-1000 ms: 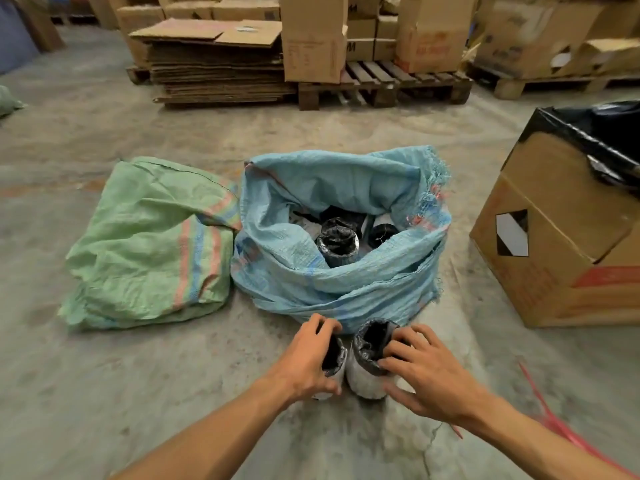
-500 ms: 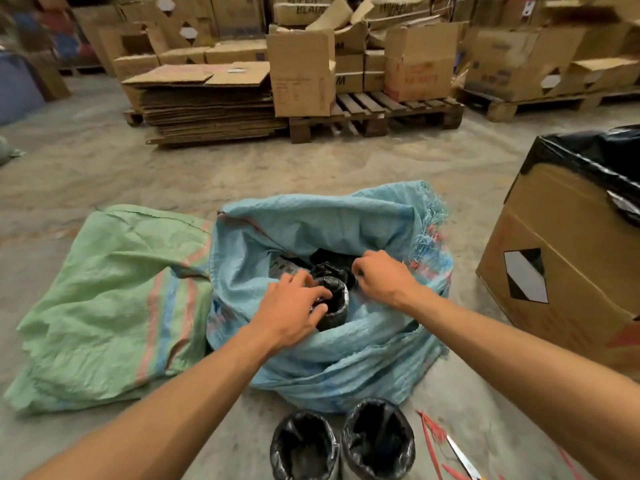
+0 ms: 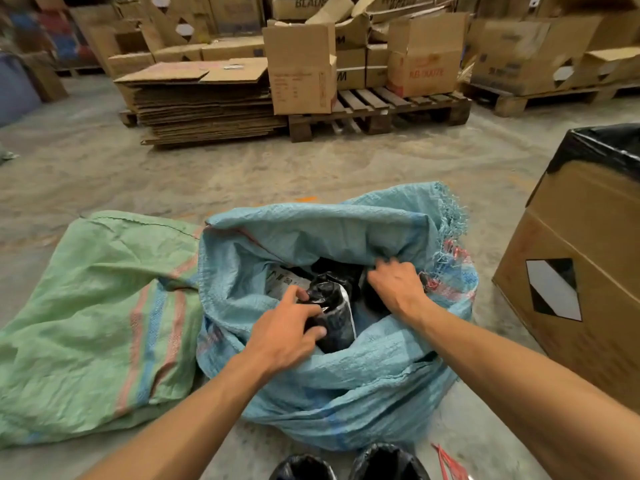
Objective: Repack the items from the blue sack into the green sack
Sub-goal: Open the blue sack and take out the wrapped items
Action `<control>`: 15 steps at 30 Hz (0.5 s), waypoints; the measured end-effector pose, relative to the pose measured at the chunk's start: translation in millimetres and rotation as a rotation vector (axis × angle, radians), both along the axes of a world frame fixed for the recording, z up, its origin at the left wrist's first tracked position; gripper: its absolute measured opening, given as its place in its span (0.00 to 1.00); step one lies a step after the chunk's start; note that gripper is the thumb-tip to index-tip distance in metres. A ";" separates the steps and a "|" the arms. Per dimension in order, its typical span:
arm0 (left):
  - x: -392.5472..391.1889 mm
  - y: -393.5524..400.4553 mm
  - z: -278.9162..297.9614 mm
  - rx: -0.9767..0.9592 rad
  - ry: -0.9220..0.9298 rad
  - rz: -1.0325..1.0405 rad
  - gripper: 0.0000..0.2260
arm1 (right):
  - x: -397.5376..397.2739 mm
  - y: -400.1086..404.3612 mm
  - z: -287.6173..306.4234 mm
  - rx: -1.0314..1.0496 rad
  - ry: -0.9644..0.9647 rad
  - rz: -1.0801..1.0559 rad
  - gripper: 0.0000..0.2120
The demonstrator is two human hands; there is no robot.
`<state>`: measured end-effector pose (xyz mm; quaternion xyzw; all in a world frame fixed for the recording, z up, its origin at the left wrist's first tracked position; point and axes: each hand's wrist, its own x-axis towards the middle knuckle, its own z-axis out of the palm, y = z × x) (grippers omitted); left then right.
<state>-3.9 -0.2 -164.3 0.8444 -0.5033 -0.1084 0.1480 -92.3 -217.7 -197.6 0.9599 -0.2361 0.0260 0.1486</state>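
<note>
— How far had you got?

— Not far. To the left of my left hand [image 3: 289, 332] the green sack [image 3: 93, 317] lay flat and closed on the floor, nothing in it that I could see. That hand curled round a black-wrapped roll [image 3: 330, 313] inside the blue sack [image 3: 346, 386].

— And the right?

— My right hand [image 3: 394, 284] was deeper in, fingers curled among dark items; what it held I couldn't tell. Two black-lined rolls [image 3: 384, 462] stood below my forearms, outside both sacks. Most remained.
</note>
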 end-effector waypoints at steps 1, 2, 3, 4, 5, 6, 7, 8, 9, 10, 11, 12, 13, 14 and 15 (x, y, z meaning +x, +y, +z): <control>3.7 0.4 6.1 -0.029 0.027 0.022 0.15 | -0.5 3.2 8.3 0.022 -0.054 -0.002 0.11; 7.7 0.8 12.1 -0.070 0.049 0.040 0.18 | -0.9 5.9 16.0 0.055 -0.110 -0.024 0.10; 11.1 2.4 22.4 -0.113 0.058 0.053 0.19 | -2.3 8.4 26.2 0.110 -0.185 -0.059 0.10; 15.8 4.0 32.4 -0.157 0.061 0.064 0.20 | -4.6 9.5 36.2 0.191 -0.280 -0.092 0.11; 19.7 6.3 43.7 -0.197 0.070 0.076 0.21 | -8.3 10.7 47.3 0.293 -0.383 -0.121 0.12; 23.3 10.9 56.2 -0.237 0.092 0.078 0.23 | -14.2 13.6 59.8 0.397 -0.475 -0.144 0.14; 25.5 17.2 69.5 -0.270 0.118 0.064 0.24 | -22.1 18.1 72.5 0.475 -0.553 -0.166 0.14; 28.6 23.9 80.7 -0.302 0.148 0.044 0.22 | -29.6 22.6 84.6 0.519 -0.605 -0.179 0.14; 30.0 31.8 91.4 -0.321 0.175 0.012 0.19 | -37.6 26.8 95.2 0.539 -0.643 -0.191 0.14; 29.9 42.6 102.6 -0.330 0.198 -0.027 0.16 | -48.4 34.7 106.6 0.551 -0.684 -0.204 0.14; 31.0 52.1 110.7 -0.332 0.222 -0.057 0.14 | -58.0 41.3 116.2 0.573 -0.730 -0.212 0.14; 30.2 64.2 118.1 -0.331 0.251 -0.079 0.12 | -69.6 51.0 125.7 0.591 -0.780 -0.215 0.13; 29.4 72.9 123.4 -0.318 0.272 -0.103 0.11 | -81.1 59.2 134.3 0.601 -0.828 -0.223 0.13; 26.5 81.3 127.0 -0.299 0.290 -0.135 0.10 | -93.3 67.3 142.0 0.615 -0.865 -0.237 0.11; 22.8 88.3 129.1 -0.273 0.306 -0.179 0.08 | -105.2 76.5 149.8 0.643 -0.889 -0.248 0.09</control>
